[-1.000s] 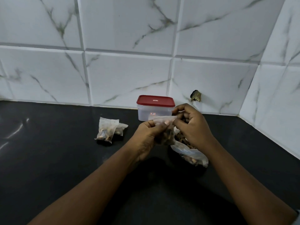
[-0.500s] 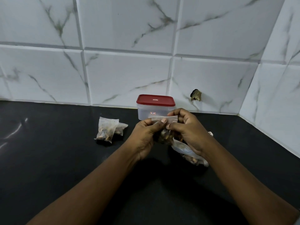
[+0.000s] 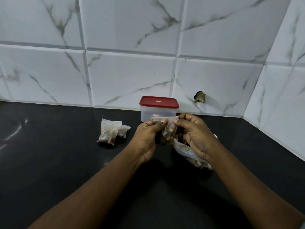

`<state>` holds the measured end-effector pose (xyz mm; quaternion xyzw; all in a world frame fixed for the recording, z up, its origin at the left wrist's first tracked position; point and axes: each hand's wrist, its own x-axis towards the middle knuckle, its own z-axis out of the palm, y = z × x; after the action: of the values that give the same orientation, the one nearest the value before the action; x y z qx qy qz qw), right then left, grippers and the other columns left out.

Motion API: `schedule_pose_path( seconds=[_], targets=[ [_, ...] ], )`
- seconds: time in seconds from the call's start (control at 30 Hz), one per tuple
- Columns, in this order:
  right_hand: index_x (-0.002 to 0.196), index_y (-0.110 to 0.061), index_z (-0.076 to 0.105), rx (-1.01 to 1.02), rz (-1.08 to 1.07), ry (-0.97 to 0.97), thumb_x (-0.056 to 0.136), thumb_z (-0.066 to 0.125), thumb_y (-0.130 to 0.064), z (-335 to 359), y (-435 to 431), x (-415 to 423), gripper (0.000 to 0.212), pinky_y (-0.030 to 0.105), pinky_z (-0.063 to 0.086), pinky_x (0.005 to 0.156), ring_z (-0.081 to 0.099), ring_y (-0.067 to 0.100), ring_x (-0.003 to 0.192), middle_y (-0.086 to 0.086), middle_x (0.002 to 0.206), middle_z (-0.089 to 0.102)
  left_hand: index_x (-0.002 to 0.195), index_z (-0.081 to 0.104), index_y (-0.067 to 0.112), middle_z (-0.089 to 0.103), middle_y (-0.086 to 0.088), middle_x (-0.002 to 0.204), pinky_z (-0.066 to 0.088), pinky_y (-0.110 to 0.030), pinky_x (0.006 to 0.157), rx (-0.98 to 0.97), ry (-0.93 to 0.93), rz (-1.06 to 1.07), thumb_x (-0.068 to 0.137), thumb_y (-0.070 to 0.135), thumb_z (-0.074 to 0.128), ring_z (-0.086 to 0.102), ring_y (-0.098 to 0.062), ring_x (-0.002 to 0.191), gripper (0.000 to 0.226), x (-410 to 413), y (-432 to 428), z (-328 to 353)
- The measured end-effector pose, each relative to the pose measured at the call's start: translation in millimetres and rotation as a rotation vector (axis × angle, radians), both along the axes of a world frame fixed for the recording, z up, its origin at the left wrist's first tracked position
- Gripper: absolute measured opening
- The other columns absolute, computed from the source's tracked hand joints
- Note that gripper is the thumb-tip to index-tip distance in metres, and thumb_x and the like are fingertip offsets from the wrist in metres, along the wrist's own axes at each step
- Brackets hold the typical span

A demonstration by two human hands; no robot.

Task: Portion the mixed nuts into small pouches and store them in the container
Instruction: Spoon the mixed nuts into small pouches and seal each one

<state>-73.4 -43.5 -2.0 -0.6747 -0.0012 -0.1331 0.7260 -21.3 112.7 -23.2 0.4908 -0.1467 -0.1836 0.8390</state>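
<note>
Above the black counter (image 3: pixel 66 162), left hand (image 3: pixel 146 139) and right hand (image 3: pixel 194 138) both pinch the top edge of a small pouch (image 3: pixel 167 134) filled with nuts. The big nut bag (image 3: pixel 193 156) lies under the right wrist. Two filled pouches (image 3: pixel 109 132) sit to the left. At the tiled wall stands the red-lidded container (image 3: pixel 158 111), lid on.

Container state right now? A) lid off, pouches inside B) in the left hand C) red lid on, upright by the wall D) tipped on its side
C: the container stands upright by the tiled wall, red lid on; left hand and right hand pinch a pouch in front.
</note>
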Motion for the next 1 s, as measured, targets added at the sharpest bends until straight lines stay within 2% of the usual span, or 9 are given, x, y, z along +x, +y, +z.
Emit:
schedule_pose_path(
  seconds=[0.1, 0.27, 0.43, 0.53, 0.7, 0.87, 1.0],
  targets=[
    [0.080, -0.018, 0.068, -0.026, -0.016, -0.004, 0.100, 0.063, -0.007, 1.1, 1.7, -0.8, 0.023, 0.030, 0.050, 0.058, 0.063, 0.020, 0.065, 0.006, 0.074, 0.067, 0.104, 0.072, 0.001, 0.077, -0.016, 0.093, 0.063, -0.046, 0.068, -0.005, 0.001, 0.002, 0.099, 0.012, 0.065, 0.074, -0.026, 0.076, 0.014, 0.5, 0.5, 0.6],
    [0.080, -0.021, 0.070, -0.104, -0.075, -0.034, 0.099, 0.065, -0.011, 1.0, 0.2, -1.5, 0.022, 0.030, 0.047, 0.054, 0.061, 0.025, 0.069, 0.011, 0.079, 0.065, 0.114, 0.070, -0.003, 0.076, -0.018, 0.098, 0.063, -0.048, 0.071, -0.004, -0.002, -0.009, 0.099, 0.012, 0.066, 0.074, -0.028, 0.081, 0.023, -1.0, 0.1, 1.0],
    [0.091, -0.013, 0.069, -0.025, -0.069, -0.028, 0.099, 0.065, -0.007, 0.2, 1.7, -1.0, 0.010, 0.029, 0.050, 0.053, 0.064, 0.028, 0.072, 0.017, 0.084, 0.067, 0.103, 0.075, 0.003, 0.076, -0.015, 0.093, 0.062, -0.046, 0.070, 0.006, -0.032, 0.015, 0.097, 0.013, 0.068, 0.072, -0.026, 0.078, 0.013, 0.5, 0.7, -0.6],
    [0.092, -0.007, 0.066, 0.051, -0.049, -0.035, 0.099, 0.059, -0.001, 1.2, 2.5, -0.4, 0.012, 0.032, 0.055, 0.058, 0.066, 0.026, 0.068, 0.018, 0.079, 0.067, 0.096, 0.075, 0.006, 0.077, -0.015, 0.092, 0.062, -0.046, 0.072, 0.003, -0.035, 0.025, 0.097, 0.012, 0.068, 0.072, -0.026, 0.078, 0.010, 2.0, 1.0, -1.7],
    [0.084, -0.005, 0.066, 0.023, -0.046, -0.043, 0.099, 0.055, 0.000, 1.4, 0.5, -0.7, 0.019, 0.031, 0.056, 0.057, 0.065, 0.026, 0.066, 0.018, 0.077, 0.065, 0.104, 0.073, 0.001, 0.076, -0.017, 0.094, 0.063, -0.044, 0.067, 0.013, -0.021, 0.022, 0.097, 0.012, 0.068, 0.072, -0.026, 0.075, 0.014, 0.7, 0.5, -1.0],
    [0.078, -0.014, 0.063, -0.135, -0.133, -0.044, 0.098, 0.054, -0.007, -5.2, -2.4, 5.9, 0.024, 0.036, 0.051, 0.063, 0.058, 0.030, 0.072, 0.013, 0.076, 0.058, 0.115, 0.072, -0.001, 0.076, -0.021, 0.107, 0.064, -0.049, 0.070, 0.039, -0.026, -0.009, 0.096, 0.014, 0.070, 0.074, -0.030, 0.085, 0.025, 1.5, -0.2, -3.9],
    [0.084, -0.011, 0.062, -0.065, -0.061, -0.030, 0.099, 0.053, -0.004, -1.8, -2.7, 4.0, 0.019, 0.033, 0.052, 0.057, 0.061, 0.031, 0.071, 0.018, 0.079, 0.060, 0.115, 0.071, -0.003, 0.076, -0.021, 0.104, 0.063, -0.048, 0.072, 0.033, -0.026, 0.010, 0.096, 0.013, 0.069, 0.073, -0.030, 0.081, 0.025, 2.1, -0.1, -4.1]
  ],
)
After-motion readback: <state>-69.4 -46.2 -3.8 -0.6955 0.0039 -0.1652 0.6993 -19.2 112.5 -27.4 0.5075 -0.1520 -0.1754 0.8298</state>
